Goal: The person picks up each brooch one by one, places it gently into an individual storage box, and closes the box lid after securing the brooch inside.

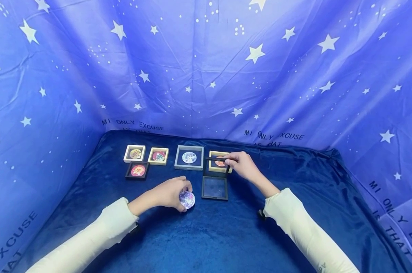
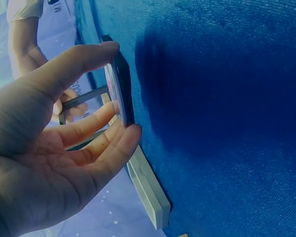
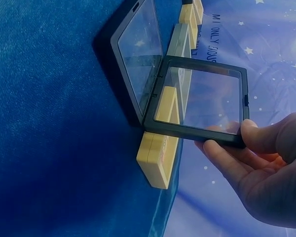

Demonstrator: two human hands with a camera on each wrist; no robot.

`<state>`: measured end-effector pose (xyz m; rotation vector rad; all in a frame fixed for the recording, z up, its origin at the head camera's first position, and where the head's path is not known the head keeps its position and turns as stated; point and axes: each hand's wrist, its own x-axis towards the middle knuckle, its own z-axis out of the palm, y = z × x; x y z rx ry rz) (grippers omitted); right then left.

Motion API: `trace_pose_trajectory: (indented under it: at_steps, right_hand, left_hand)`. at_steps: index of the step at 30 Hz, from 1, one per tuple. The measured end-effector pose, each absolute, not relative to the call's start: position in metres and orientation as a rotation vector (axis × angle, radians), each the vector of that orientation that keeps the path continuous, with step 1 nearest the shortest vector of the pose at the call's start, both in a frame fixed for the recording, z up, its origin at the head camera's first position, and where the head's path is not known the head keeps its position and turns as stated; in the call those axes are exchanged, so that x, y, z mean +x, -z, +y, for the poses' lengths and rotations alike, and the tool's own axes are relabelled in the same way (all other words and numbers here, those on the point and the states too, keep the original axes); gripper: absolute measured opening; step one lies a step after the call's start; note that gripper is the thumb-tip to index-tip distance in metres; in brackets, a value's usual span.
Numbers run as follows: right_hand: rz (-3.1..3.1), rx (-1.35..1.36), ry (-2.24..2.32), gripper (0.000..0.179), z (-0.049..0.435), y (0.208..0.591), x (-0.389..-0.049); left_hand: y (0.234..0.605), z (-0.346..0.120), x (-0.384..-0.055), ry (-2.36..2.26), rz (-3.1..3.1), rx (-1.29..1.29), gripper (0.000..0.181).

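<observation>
My left hand (image 1: 168, 192) holds a round badge (image 1: 187, 200) by its edge between thumb and fingers. A purple, multicoloured design covers the badge's face; in the left wrist view the badge (image 2: 114, 89) stands edge-on above the blue cloth. To its right, a black display case (image 1: 215, 188) lies with its lid raised. Thumb and fingers of my right hand (image 1: 243, 166) pinch a corner of that lid (image 3: 202, 134), a square black frame around a clear film. The case's base (image 3: 113, 44) rests on the cloth, with a clear film and no badge inside.
Behind the raised lid stands a gold case (image 3: 150, 160) with an orange badge. Left of it are a grey case (image 1: 189, 167), two pale gold cases (image 1: 134, 146) and a smaller black case (image 1: 128, 174), each holding a badge. A starry curtain (image 1: 206, 68) rises behind the cloth-covered table (image 1: 206, 239).
</observation>
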<state>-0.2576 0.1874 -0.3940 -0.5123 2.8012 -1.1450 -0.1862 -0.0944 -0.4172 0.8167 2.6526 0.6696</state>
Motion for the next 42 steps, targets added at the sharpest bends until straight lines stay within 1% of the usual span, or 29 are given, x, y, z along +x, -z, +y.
trace_pose_trajectory:
  at_steps: [11,20,27,35,42]
  right_hand:
    - [2.798,-0.513,1.136,0.024,0.19,0.395,-0.256]
    - [2.781,-0.474,1.142,0.025,0.192,0.397,-0.249]
    - [2.814,-0.525,1.091,0.024,0.192,0.393,-0.251]
    - [2.81,-0.542,1.062,0.025,0.193,0.39,-0.254]
    - [2.833,-0.566,1.048,0.022,0.191,0.394,-0.256]
  left_hand:
    - [0.415,-0.092,-0.189,-0.67,2.673,0.818,0.051]
    - [0.414,-0.089,-0.191,-0.692,2.696,0.845,0.052]
    - [0.411,-0.086,-0.198,-0.748,2.744,0.816,0.053]
    - [0.41,-0.072,-0.205,-0.784,2.812,0.778,0.052]
    - [0.414,-0.054,-0.208,-0.835,2.859,0.816,0.053]
